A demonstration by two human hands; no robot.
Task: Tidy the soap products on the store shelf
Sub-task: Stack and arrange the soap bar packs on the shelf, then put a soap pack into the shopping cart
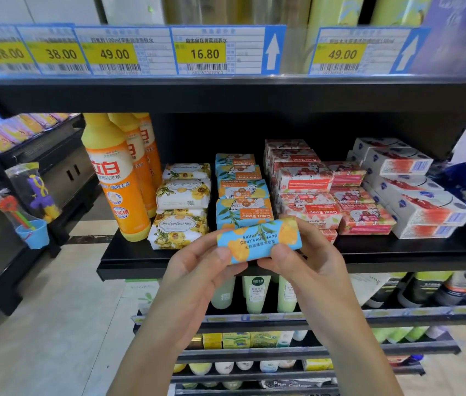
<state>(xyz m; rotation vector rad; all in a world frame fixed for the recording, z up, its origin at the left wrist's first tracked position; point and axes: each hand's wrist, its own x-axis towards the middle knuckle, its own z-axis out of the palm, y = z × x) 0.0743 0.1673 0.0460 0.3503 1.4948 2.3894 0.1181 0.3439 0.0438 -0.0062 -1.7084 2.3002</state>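
A blue-and-yellow wrapped goat's milk soap bar (258, 238) is held in front of the black shelf (397, 252), just before its front edge. My left hand (197, 264) grips its left end and my right hand (306, 255) grips its right end, thumbs on the near face. Behind it on the shelf lies a row of matching blue-yellow soaps (243, 192). To its left sit white floral-wrapped soaps (181, 212), to its right pink goat soaps (326, 190) and white boxed soaps (414, 190).
Orange detergent bottles (117, 178) stand at the shelf's left end. An upper shelf with price tags (206, 52) overhangs. Lower shelves hold green tubes (256, 292) and small boxes. Toys hang on a dark rack (34, 201) at the left, beside the aisle floor.
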